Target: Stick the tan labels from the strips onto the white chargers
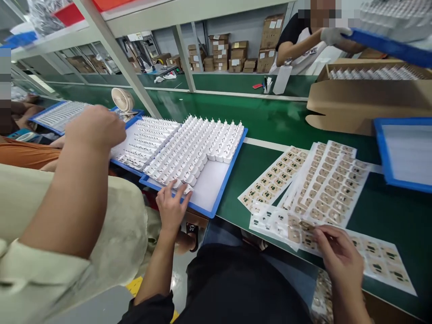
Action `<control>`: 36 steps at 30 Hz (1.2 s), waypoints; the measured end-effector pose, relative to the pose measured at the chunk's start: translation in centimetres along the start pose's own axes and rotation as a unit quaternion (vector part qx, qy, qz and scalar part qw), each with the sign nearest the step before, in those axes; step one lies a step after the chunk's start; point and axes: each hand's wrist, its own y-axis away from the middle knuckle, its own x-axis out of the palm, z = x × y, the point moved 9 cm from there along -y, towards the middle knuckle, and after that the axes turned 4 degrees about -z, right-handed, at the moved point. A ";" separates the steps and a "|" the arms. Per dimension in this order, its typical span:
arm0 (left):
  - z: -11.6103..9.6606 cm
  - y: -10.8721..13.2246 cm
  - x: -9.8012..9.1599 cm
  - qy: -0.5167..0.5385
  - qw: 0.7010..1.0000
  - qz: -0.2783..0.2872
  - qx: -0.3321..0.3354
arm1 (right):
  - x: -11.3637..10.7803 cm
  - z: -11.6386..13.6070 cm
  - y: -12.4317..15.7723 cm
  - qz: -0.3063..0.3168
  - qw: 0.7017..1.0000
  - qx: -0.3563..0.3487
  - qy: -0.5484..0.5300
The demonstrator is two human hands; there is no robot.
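Note:
My left hand (171, 208) is at the near edge of a blue-rimmed tray (216, 198). Its fingers close round a small white plastic part (184, 189) at the end of the rows. Many similar white plastic housings (199, 148) stand in the tray, thin tips upward. On the right, my right hand (342, 256) pinches a tan adhesive sticker (306, 226) over a sticker sheet (378, 256). Part of that sheet is hidden behind the fingers. Several more sticker sheets (332, 193) lie fanned out and overlapping beyond it.
A co-worker's arm (84, 180) reaches in from the left, near a second tray (145, 139). Across the bench, a gloved person holds a loaded blue tray (398, 47) over a cardboard box (367, 103). Another blue-rimmed tray (405, 153) lies at right. A small fan (123, 99) stands behind.

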 end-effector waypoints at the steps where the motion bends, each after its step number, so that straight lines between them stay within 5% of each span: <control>1: -0.2 0.0 0.1 0.005 1.000 0.005 0.016 | 0.1 0.1 -0.1 0.003 1.000 -0.003 -0.002; 6: 0.5 -0.1 0.7 0.060 0.997 0.034 0.020 | 0.2 0.8 -0.1 0.005 1.000 -0.012 -0.016; 10: 1.0 -0.5 0.8 0.281 0.950 0.014 -0.133 | 0.2 1.6 -0.2 0.004 0.999 -0.027 -0.016; 13: -1.7 0.1 2.8 0.524 0.799 0.022 -0.292 | -0.3 2.4 -0.4 -0.029 0.999 -0.045 -0.010; 18: -15.1 2.7 6.8 0.757 0.504 0.224 -0.350 | -0.5 4.0 0.2 -0.056 0.996 -0.005 -0.069; 21: -21.7 5.6 7.5 0.781 0.385 0.331 -0.363 | 1.8 6.4 1.4 0.038 0.971 0.050 -0.229; 23: -24.5 7.3 7.5 0.779 0.341 0.385 -0.360 | 3.6 8.8 2.3 0.118 0.945 0.061 -0.300; 26: -26.7 8.4 7.2 0.779 0.345 0.424 -0.309 | 4.5 11.0 2.7 0.143 0.928 0.055 -0.339; 31: -25.8 6.4 6.2 0.762 0.523 0.347 -0.159 | 4.3 9.8 2.4 0.098 0.935 0.083 -0.331; 36: -25.7 5.7 5.5 0.709 0.616 0.341 -0.033 | 5.3 8.7 2.5 0.092 0.933 0.133 -0.320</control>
